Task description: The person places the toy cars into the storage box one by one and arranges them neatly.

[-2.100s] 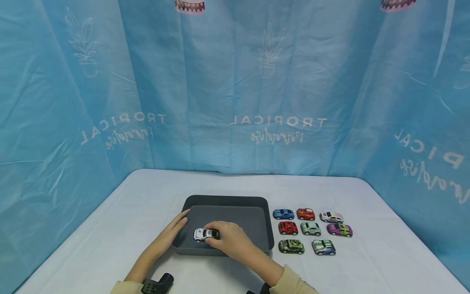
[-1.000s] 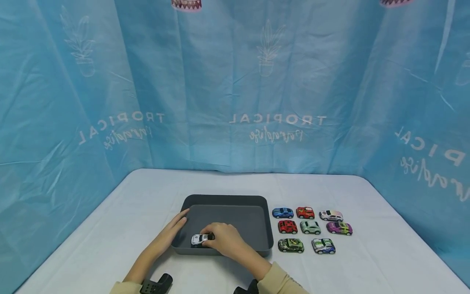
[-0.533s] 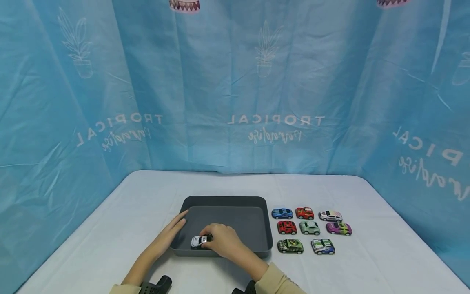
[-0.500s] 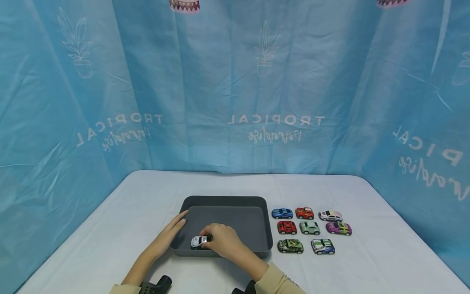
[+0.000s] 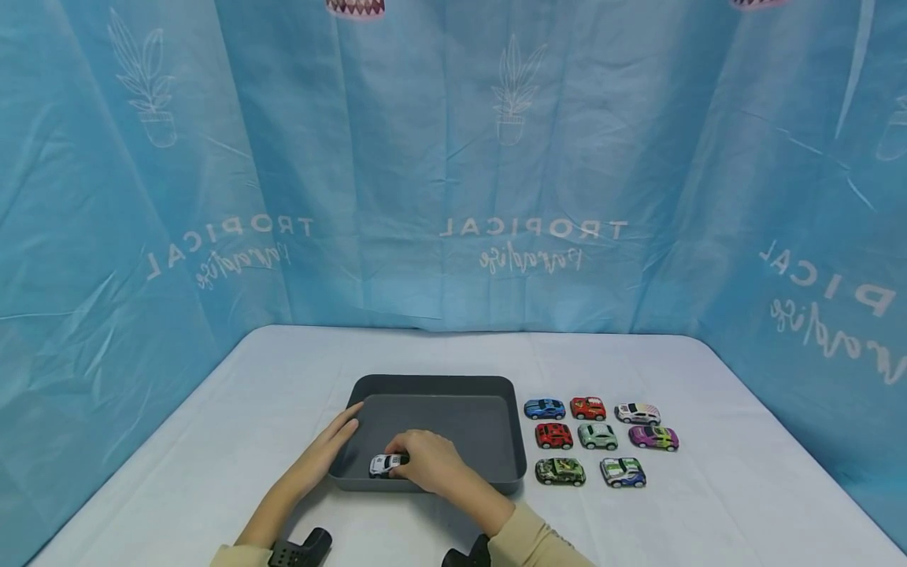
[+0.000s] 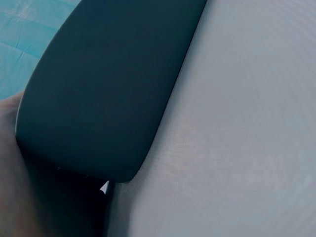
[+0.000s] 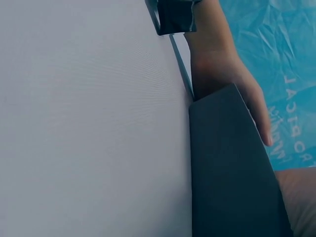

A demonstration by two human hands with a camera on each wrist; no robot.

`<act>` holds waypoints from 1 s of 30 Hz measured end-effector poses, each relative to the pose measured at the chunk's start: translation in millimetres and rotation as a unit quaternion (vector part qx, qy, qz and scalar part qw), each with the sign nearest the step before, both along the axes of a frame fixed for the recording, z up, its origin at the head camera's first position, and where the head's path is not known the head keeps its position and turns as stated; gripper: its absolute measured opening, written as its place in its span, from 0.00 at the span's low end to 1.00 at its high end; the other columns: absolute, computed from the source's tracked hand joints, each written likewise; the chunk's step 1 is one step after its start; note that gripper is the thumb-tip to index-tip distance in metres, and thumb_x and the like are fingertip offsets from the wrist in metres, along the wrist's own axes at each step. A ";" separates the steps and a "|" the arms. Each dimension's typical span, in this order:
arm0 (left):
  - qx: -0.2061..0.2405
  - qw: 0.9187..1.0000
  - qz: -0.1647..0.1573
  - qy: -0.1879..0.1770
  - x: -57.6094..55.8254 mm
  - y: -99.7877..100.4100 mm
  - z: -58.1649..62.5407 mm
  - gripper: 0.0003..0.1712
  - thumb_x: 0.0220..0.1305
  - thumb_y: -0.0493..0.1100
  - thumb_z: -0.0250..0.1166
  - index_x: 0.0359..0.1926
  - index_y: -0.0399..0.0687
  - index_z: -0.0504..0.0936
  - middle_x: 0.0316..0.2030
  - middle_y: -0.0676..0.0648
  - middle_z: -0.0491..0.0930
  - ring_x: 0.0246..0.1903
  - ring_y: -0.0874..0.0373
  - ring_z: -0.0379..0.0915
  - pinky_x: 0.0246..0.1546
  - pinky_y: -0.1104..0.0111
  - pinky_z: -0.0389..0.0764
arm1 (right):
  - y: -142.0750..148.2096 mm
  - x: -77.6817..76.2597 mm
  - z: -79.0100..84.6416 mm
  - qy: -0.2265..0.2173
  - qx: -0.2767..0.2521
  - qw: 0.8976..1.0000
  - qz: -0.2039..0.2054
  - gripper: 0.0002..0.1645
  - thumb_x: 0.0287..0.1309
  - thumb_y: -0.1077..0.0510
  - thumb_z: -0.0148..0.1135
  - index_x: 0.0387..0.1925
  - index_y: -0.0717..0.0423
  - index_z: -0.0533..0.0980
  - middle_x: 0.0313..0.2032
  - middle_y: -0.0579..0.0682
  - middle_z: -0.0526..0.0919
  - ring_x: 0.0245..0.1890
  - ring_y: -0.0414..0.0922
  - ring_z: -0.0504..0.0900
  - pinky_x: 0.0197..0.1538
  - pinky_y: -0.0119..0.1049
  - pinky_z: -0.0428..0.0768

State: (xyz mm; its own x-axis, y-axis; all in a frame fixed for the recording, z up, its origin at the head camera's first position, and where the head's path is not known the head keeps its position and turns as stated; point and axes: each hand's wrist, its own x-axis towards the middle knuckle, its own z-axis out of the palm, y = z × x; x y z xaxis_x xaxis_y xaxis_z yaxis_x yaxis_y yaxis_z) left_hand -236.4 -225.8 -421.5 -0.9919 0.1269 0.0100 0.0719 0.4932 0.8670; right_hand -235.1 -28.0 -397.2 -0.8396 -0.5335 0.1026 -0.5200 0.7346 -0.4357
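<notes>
A white and black toy car (image 5: 383,465) is in the front left part of the dark grey tray (image 5: 475,479). My right hand (image 5: 429,461) pinches its right end from above, covering that end. Whether the car touches the tray floor I cannot tell. My left hand (image 5: 320,457) lies along the tray's left side, its fingers straight and the fingertips at the rim. In the right wrist view the left hand (image 7: 224,74) shows beyond the tray wall (image 7: 232,168). The left wrist view holds the tray's outer wall (image 6: 108,89) and a sliver of hand at the left edge.
Several toy cars stand in rows right of the tray, among them a blue car (image 5: 544,409), a red car (image 5: 553,435), a green camouflage car (image 5: 560,471) and a purple car (image 5: 653,438). A white cloth covers the table (image 5: 283,370); blue curtains (image 5: 453,173) surround it.
Over about two seconds my right hand has brought the white and black car from mid-tray toward the front left corner. During the last half second both hands stay nearly still.
</notes>
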 end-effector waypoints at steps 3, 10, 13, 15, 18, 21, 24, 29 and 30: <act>0.001 1.000 -0.001 -0.001 0.9 0.2 1.6 0.31 0.70 0.56 0.38 0.70 0.50 0.51 0.70 0.37 0.46 0.68 0.36 0.38 0.62 0.37 0.45 | 0.3 -0.3 1.2 -0.004 0.003 1.000 0.005 0.15 0.46 0.52 0.68 0.40 0.44 0.81 0.37 0.40 0.82 0.36 0.36 0.79 0.36 0.33 0.76; 0.006 1.000 -0.004 0.001 -0.9 -0.3 2.7 0.30 0.70 0.56 0.39 0.69 0.52 0.51 0.70 0.38 0.46 0.69 0.37 0.37 0.62 0.37 0.46 | 0.6 -2.2 3.6 -0.011 0.012 1.000 0.007 0.16 0.48 0.52 0.66 0.43 0.44 0.80 0.41 0.41 0.82 0.41 0.39 0.80 0.41 0.37 0.78; 0.007 1.000 -0.003 0.001 -1.5 -0.3 2.1 0.30 0.70 0.55 0.39 0.69 0.51 0.51 0.70 0.37 0.46 0.69 0.37 0.37 0.62 0.37 0.46 | 1.1 -2.0 4.0 -0.018 0.007 1.000 0.007 0.16 0.48 0.52 0.66 0.43 0.44 0.80 0.41 0.41 0.82 0.41 0.39 0.80 0.41 0.38 0.78; 0.009 1.000 -0.001 -0.001 -1.1 -0.2 1.9 0.30 0.70 0.55 0.39 0.69 0.51 0.52 0.70 0.37 0.46 0.69 0.37 0.37 0.63 0.37 0.46 | 1.6 -1.7 4.3 -0.021 0.004 1.000 0.009 0.16 0.48 0.53 0.66 0.43 0.44 0.80 0.41 0.41 0.82 0.42 0.39 0.80 0.42 0.38 0.78; 0.010 1.000 0.001 -0.004 -1.0 -0.3 1.7 0.31 0.70 0.56 0.39 0.69 0.51 0.52 0.70 0.37 0.46 0.69 0.37 0.37 0.63 0.37 0.45 | 2.6 -1.5 4.6 -0.021 0.001 1.000 0.013 0.16 0.49 0.52 0.66 0.43 0.44 0.80 0.41 0.41 0.82 0.42 0.38 0.80 0.43 0.38 0.78; 0.010 1.000 0.001 -0.007 -1.5 -0.3 0.7 0.31 0.70 0.56 0.38 0.69 0.51 0.51 0.70 0.37 0.46 0.69 0.37 0.37 0.63 0.37 0.45 | 4.3 -1.6 4.4 -0.026 0.001 0.999 0.019 0.16 0.51 0.51 0.64 0.44 0.43 0.79 0.42 0.40 0.82 0.43 0.38 0.79 0.43 0.37 0.78; 0.009 1.000 0.004 -0.010 -1.4 0.5 0.3 0.31 0.70 0.57 0.38 0.69 0.51 0.51 0.70 0.38 0.46 0.69 0.37 0.37 0.63 0.37 0.44 | 6.3 -1.3 3.3 -0.026 0.000 0.999 0.023 0.16 0.53 0.49 0.62 0.45 0.42 0.79 0.43 0.40 0.81 0.44 0.37 0.79 0.44 0.38 0.78; 0.008 1.000 0.009 -0.008 -1.1 1.6 0.6 0.32 0.70 0.57 0.38 0.69 0.50 0.52 0.70 0.37 0.46 0.68 0.36 0.37 0.62 0.36 0.44 | 10.5 -0.9 1.4 0.012 0.011 0.999 0.033 0.16 0.57 0.48 0.58 0.47 0.43 0.78 0.46 0.40 0.81 0.47 0.40 0.79 0.52 0.45 0.75; 0.008 1.000 0.010 -0.009 -1.0 1.7 0.8 0.32 0.70 0.57 0.38 0.69 0.51 0.52 0.70 0.37 0.46 0.68 0.36 0.37 0.62 0.36 0.44 | 11.5 -0.9 1.1 0.022 0.015 0.999 0.036 0.16 0.58 0.47 0.57 0.48 0.43 0.78 0.46 0.40 0.80 0.49 0.40 0.78 0.53 0.46 0.74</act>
